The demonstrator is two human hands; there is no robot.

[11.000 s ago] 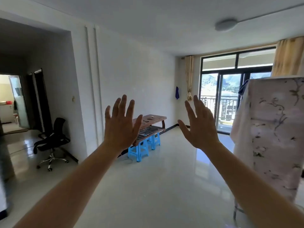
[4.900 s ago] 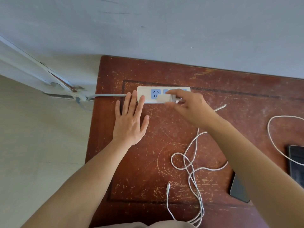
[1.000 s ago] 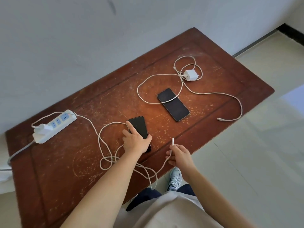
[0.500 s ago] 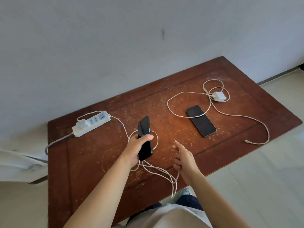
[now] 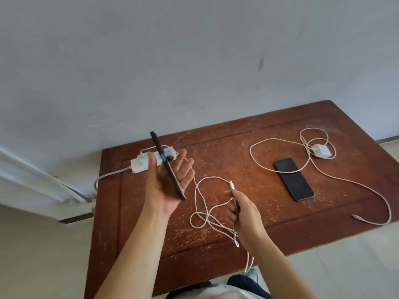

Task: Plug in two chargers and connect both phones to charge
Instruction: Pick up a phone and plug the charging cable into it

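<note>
Scratched reddish-brown wood makes up the low table [image 5: 248, 152], which stands against a pale grey wall [image 5: 194, 61]. The person's left hand [image 5: 167, 186] is raised above the table's left part, palm turned up, with a black phone [image 5: 167, 166] held edge-on across it: the thumb presses one side, the other fingers are spread loosely behind it, and the phone's lower end rests near the heel of the palm. It is lifted clear of the wood.

Just to the right, the right hand [image 5: 243, 214] pinches a white cable [image 5: 201, 203] between thumb and forefinger, the remaining fingers curled in around the cord. The small white connector [image 5: 231, 184] sticks up from the fingertips, pointing towards the phone but apart from it. The rest of that cable loops on the tabletop between the two hands, spills over the near edge by the person's knees, and runs back towards the far left corner.

At that corner lies a white power strip [image 5: 143, 162], partly hidden behind the left hand, with a white charger [image 5: 142, 162] plugged into its left end; a grey lead goes from it off the table's left edge.

On the right half, a second black phone [image 5: 294, 179] lies flat, screen up and dark. Beyond it, near the far right, a second white charger [image 5: 321, 151] sits loose on the wood, not in any socket. Its cable [image 5: 345, 180] coils around it, one loop touching the top of the flat phone, and the free end rests near the front right edge.
</note>
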